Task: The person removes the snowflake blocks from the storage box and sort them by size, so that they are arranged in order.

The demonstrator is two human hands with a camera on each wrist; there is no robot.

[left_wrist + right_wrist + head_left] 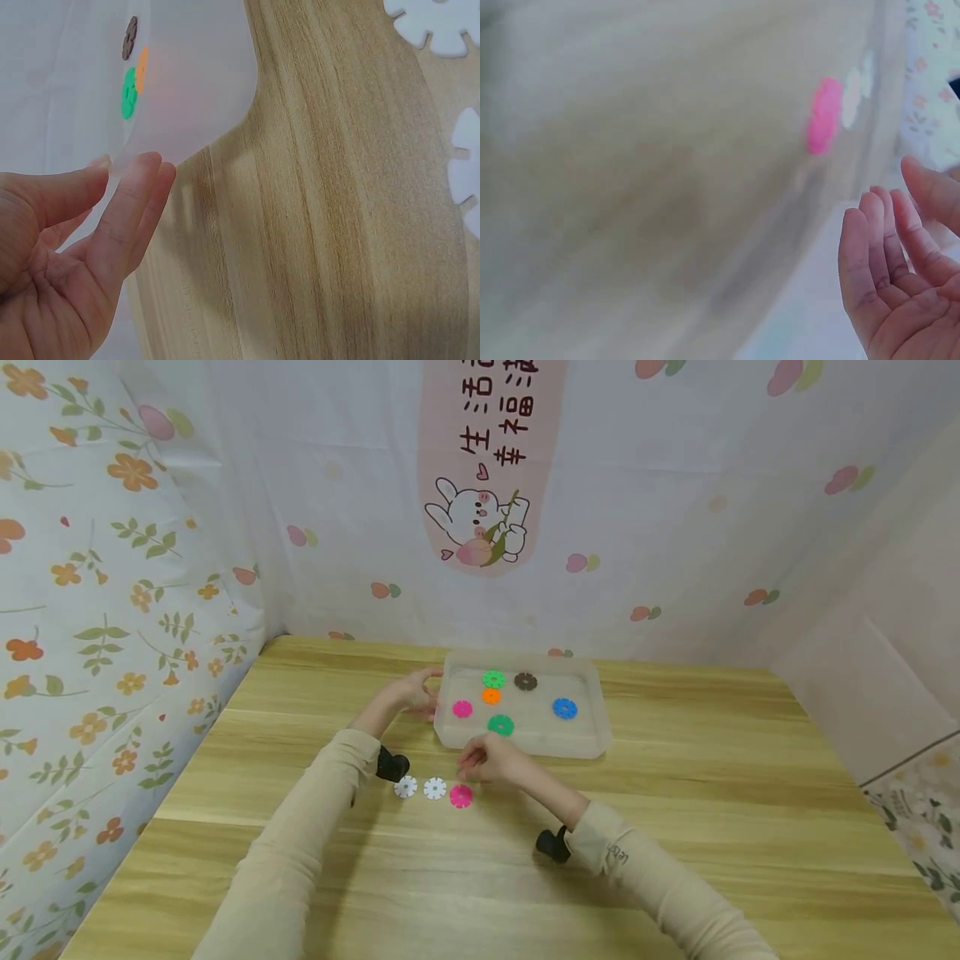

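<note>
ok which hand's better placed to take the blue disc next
Probably the right hand: it seems empty, near the tray, nearer the blue disc; the left hand is at the tray's left end.

On the wood-grained tabletop [750,793], a translucent tray [558,747] is set; before its near left corner, two white discs [427,789] and a pink disc [454,797] (all notched) are lined up.

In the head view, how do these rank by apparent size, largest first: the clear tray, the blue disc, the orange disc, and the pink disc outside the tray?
1. Clear tray, by far
2. Blue disc and pink disc outside the tray: too alike to rank
3. Orange disc
</note>
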